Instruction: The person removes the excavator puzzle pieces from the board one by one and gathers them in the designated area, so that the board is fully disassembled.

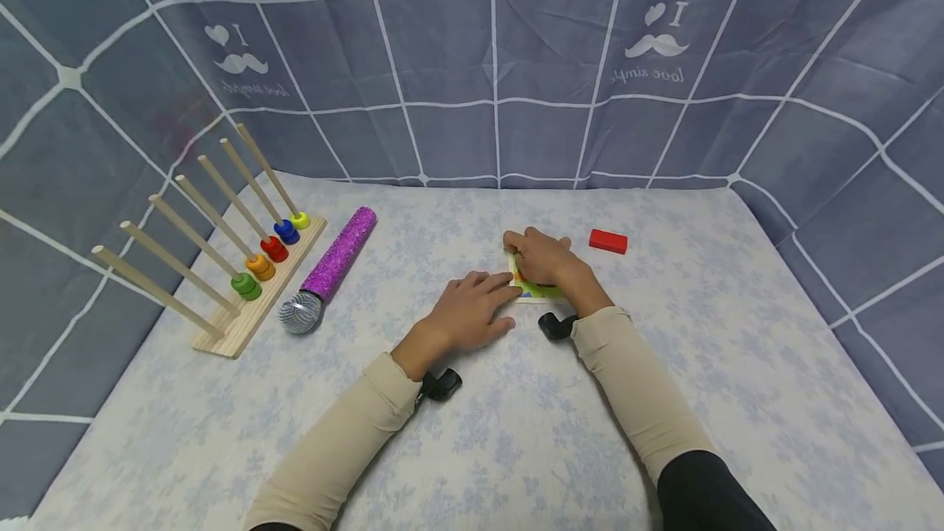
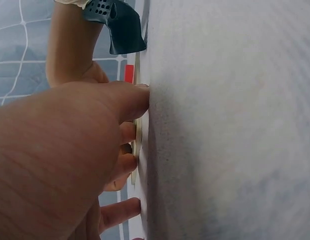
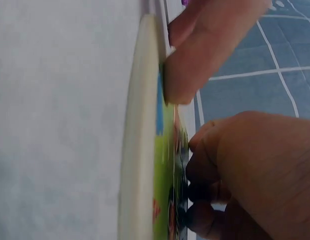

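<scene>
A thin board point(image 3: 137, 150) with a pale wooden rim and a bright, mostly green and yellow picture lies flat on the table. My left hand point(image 1: 472, 310) is palm down at its left side, fingers extended, with fingertips right at the rim. In the right wrist view, left fingers point(image 3: 187, 75) press on the board's pictured face. Bent over the board, my right hand point(image 1: 547, 259) covers most of the picture point(image 1: 538, 292). Its curled fingers point(image 3: 205, 220) and thumb come down close together on a raised, glossy layer; I cannot tell whether they pinch a piece.
A red block point(image 1: 608, 241) lies right of the board. To the left are a purple glitter microphone point(image 1: 339, 256) with a silver head and a wooden peg rack point(image 1: 273, 289) carrying coloured rings. Grey-blue gridded cloth point(image 1: 442, 64) surrounds the patterned table point(image 1: 472, 449).
</scene>
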The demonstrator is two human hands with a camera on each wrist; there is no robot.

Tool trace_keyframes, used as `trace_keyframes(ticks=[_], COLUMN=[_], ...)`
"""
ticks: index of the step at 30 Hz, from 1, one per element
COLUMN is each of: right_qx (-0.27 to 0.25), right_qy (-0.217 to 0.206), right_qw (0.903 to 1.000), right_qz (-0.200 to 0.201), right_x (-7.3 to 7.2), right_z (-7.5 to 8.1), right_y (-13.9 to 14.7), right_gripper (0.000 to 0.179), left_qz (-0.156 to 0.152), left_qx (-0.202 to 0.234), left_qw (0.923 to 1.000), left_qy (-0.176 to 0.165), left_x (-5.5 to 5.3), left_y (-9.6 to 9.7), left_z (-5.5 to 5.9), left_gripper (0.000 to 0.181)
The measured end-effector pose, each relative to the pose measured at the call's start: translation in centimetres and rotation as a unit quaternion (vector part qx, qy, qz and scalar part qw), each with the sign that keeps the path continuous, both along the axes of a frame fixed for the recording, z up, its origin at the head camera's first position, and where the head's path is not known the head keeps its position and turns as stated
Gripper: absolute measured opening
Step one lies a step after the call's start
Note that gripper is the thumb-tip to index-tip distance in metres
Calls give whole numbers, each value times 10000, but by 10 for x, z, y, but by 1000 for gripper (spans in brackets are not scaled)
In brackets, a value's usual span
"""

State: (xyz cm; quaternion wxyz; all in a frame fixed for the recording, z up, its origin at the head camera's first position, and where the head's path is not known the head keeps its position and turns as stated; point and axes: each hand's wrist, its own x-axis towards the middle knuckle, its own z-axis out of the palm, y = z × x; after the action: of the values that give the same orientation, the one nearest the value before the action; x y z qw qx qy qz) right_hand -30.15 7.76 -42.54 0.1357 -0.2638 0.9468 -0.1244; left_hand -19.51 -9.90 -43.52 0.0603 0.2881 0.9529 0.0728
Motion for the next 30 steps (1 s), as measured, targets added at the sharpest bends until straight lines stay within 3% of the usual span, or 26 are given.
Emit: trace_keyframes(ticks=[13, 22, 30], right_qx=[-472, -1279, -1514], right_qy=[-138, 514, 252], right_qw=[9987, 9880, 9863], right_qz=[126, 693, 601], right_x=[-7, -13, -13], right_z=[-2, 0, -1], right_y=[15, 40, 47], right_gripper=[15, 6, 20], left_qz=[15, 132, 186], left_qx=[58, -109, -66], left_qw=[10000, 9998, 9998], left_qy=[-16, -39, -81], left_x=[1, 0, 2], left_y=[5, 7, 4], left_z=[-2, -2, -2], left_gripper=[54, 55, 56])
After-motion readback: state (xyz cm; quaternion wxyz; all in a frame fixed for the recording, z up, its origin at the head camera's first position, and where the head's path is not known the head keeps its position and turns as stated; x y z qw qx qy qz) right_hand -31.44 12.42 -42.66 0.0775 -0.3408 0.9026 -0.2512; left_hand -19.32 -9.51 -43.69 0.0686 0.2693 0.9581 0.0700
